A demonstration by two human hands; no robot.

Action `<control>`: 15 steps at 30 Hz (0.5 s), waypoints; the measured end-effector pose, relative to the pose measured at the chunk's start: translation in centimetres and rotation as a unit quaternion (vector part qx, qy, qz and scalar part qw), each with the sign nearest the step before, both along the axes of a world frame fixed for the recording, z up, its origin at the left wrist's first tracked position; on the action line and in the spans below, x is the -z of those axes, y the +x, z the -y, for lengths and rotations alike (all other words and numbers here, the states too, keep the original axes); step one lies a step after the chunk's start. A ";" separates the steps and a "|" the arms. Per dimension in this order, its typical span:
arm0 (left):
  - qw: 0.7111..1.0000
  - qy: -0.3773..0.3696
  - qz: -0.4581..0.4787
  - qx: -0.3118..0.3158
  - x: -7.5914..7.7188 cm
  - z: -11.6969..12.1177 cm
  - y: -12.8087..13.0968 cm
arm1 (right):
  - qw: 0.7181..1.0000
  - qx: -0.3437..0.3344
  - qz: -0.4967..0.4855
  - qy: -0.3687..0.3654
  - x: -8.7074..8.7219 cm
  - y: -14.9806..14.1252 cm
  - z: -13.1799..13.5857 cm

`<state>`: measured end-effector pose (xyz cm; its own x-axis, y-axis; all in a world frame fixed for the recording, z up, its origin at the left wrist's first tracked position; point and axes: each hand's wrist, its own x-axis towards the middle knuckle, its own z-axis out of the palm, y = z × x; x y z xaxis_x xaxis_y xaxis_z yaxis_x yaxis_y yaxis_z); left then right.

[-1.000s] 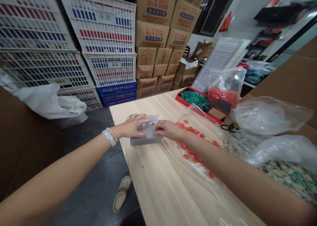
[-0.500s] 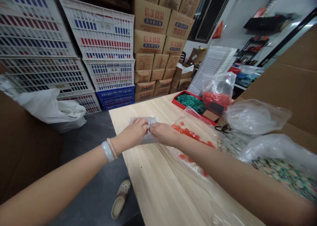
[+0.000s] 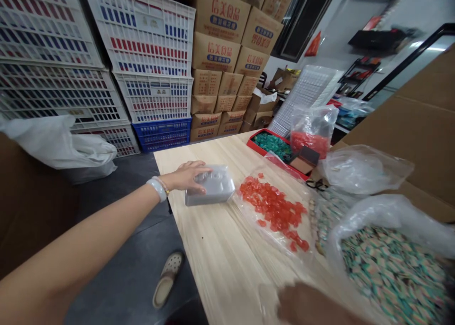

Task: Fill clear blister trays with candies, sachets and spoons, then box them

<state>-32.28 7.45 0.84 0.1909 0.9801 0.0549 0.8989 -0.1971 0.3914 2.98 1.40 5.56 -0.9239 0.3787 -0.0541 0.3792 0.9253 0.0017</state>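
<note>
Low over the wooden table (image 3: 213,235), the right hand (image 3: 302,302) is blurred, its fingers unreadable; farther along, the left hand (image 3: 186,176) rests loosely spread fingers on the clear pack (image 3: 217,188). Past the table stand stacked crates (image 3: 152,26) and cartons (image 3: 222,19).

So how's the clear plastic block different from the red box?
The clear plastic block looks colourless; the red box is red. The left hand touches the clear plastic block, while no hand touches the red box, which holds green pieces. Both rest on the wooden table.
</note>
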 end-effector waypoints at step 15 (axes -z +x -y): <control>0.998 0.040 -0.029 -0.029 0.4 1.2 1.2 | 0.987 -0.098 0.106 0.070 1.1 -17.5 -11.3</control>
